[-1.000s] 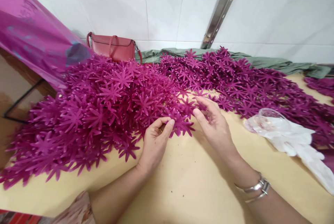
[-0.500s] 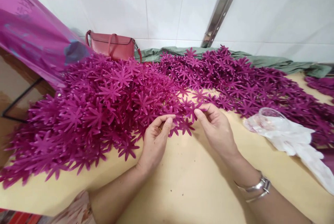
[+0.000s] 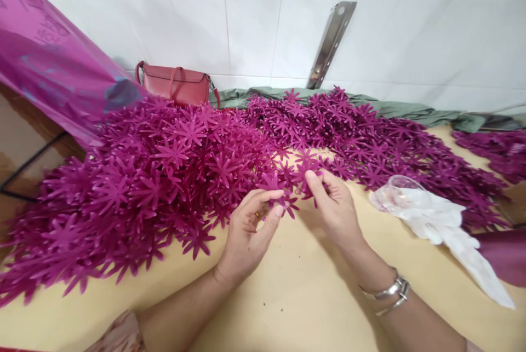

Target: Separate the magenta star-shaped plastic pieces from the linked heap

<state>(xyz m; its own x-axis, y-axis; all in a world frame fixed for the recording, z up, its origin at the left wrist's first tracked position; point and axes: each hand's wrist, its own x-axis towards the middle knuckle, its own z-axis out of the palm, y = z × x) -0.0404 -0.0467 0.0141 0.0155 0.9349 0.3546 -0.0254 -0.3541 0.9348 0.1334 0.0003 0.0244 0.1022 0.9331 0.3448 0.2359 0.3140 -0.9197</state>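
My right hand (image 3: 335,204) pinches a magenta star-shaped fabric flower (image 3: 308,179) between thumb and fingertips, just above the table. Facing it, my left hand (image 3: 249,229) has its thumb and forefinger slightly apart, and nothing shows clearly between them. Other magenta flower pieces lie just behind its fingertips. To the left spreads a large heap of bright magenta flowers (image 3: 152,188), each with several narrow petals. Behind my hands, a darker purple heap (image 3: 349,127) runs off to the right.
A white crumpled plastic bag (image 3: 435,215) with a clear round rim lies right of my right hand on the pale yellow table (image 3: 296,297). At the back are a red handbag (image 3: 176,84), green cloth (image 3: 415,113) and a metal bracket (image 3: 332,42). Pink plastic sheeting (image 3: 61,56) hangs at left.
My left thumb and forefinger have moved apart and slightly right, towards the right hand. The right hand keeps its pinch and shows the flower lower and turned. The view has tilted up.
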